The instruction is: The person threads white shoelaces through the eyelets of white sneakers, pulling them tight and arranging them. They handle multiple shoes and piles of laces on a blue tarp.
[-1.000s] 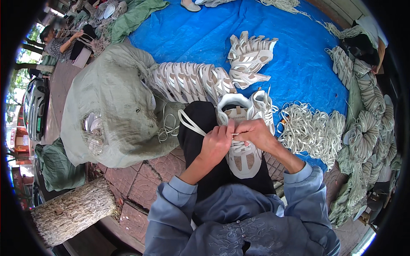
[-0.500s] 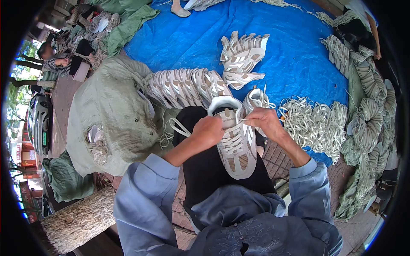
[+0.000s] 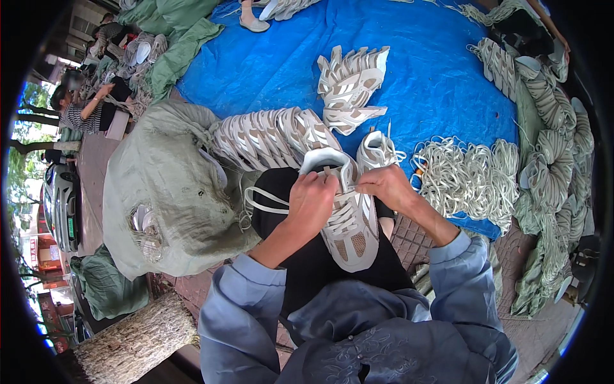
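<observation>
A beige, white and tan sneaker (image 3: 355, 248) rests on my lap, toe toward me, its front laced in a criss-cross. My left hand (image 3: 311, 203) is closed at the tongue and upper collar, gripping the white shoelace (image 3: 263, 208), whose loose loop hangs out to the left. At the top eyelets on the other side, my right hand (image 3: 389, 187) pinches the lace between thumb and fingers. The fingers hide part of the tongue and upper eyelets. Just beyond my right hand stands a second, similar sneaker (image 3: 374, 152).
A blue tarp (image 3: 268, 64) spreads ahead, bearing stacked shoe uppers (image 3: 348, 89) and a heap of white laces (image 3: 470, 182). More uppers (image 3: 275, 137) form a row beside a large greenish-grey sack (image 3: 169, 192) at left. Bundled uppers (image 3: 553, 166) line the right. A seated person (image 3: 86, 112) is at far left.
My left hand has moved up and over the shoe's tongue, and my right hand has shifted slightly left. The view has tilted a little. The seated person's arm has risen.
</observation>
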The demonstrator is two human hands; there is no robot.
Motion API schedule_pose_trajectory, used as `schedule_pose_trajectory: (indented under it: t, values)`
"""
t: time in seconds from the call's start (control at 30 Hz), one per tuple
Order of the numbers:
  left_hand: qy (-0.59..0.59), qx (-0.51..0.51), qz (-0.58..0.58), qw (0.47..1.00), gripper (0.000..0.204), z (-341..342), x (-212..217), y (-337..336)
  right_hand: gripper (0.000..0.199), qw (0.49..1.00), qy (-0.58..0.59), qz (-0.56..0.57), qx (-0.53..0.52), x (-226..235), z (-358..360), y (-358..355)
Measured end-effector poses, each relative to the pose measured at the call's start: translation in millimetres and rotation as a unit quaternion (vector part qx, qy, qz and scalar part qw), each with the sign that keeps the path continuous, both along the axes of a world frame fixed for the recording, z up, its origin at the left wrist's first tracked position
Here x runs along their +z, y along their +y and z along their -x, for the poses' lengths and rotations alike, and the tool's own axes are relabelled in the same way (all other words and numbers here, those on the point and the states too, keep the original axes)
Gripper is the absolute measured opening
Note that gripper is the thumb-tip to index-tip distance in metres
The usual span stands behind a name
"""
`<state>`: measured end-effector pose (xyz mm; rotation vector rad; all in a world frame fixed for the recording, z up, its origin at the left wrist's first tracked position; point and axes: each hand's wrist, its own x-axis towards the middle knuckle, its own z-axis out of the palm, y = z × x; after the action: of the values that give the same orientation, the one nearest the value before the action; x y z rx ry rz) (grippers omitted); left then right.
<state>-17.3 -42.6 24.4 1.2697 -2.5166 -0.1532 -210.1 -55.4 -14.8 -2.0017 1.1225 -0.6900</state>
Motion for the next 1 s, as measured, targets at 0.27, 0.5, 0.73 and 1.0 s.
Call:
schedule_pose_trajectory:
  t: [0.27,0.5,0.73,1.0]
  values:
    - [-0.005,0.053,-0.083,0.995,0.009,9.3,-5.5,-4.9,0.008,0.954,0.159,0.246,0.062,6.8,-8.1,-3.8]
    - [0.106,0.105,-0.300,0.942,0.013,6.2,-2.4,-15.9,0.006,0.934,0.187,0.282,0.113,9.0,-6.8,-1.0]
    - [0.112,0.106,-0.289,0.945,0.013,7.5,-5.2,-14.2,0.011,0.978,0.104,0.166,0.079,2.4,0.1,-11.5]
    - [0.122,0.114,-0.281,0.945,0.012,10.7,-5.1,-12.5,0.008,0.953,0.164,0.221,0.124,-0.9,-0.9,-13.7]
